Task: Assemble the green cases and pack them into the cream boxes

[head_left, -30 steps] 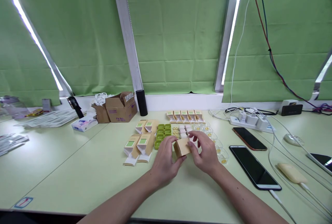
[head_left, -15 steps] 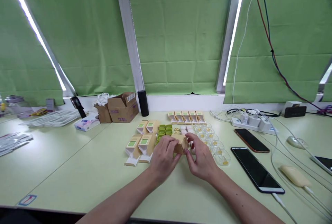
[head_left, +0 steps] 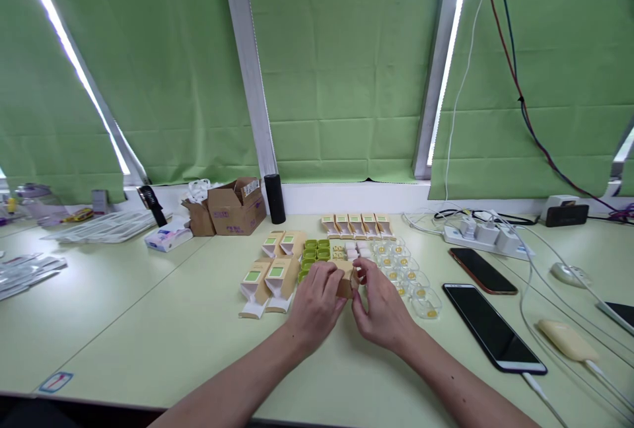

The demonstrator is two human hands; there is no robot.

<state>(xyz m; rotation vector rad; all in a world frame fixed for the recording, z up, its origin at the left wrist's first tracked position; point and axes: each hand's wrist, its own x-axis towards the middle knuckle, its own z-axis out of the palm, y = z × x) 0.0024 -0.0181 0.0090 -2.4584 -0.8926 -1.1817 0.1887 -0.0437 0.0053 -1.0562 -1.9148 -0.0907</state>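
A small tan cardboard box (head_left: 346, 279) is held between my two hands over the middle of the table. My left hand (head_left: 317, 299) wraps its left side. At the box's right end, the thumb and fingers of my right hand (head_left: 379, 302) pinch the edge. Left of my hands stand several open tan boxes (head_left: 281, 276) with green labels and white flaps folded out. Just beyond are green square containers (head_left: 310, 254), small pale yellow pieces (head_left: 338, 251) and white pieces (head_left: 357, 249). Clear plastic cups (head_left: 426, 302) with yellow dots lie right of my right hand.
A row of similar tan boxes (head_left: 355, 226) stands at the back. Two phones (head_left: 493, 325), a power strip (head_left: 485, 241), cables and a cream-coloured charging device (head_left: 568, 340) lie to the right. An open carton (head_left: 236, 210), a black cylinder (head_left: 274, 199) and a tissue pack (head_left: 168, 235) are back left.
My right fingers have shifted slightly at the box's right end, and the box has turned a little. My left hand keeps its hold. The view has moved slightly.
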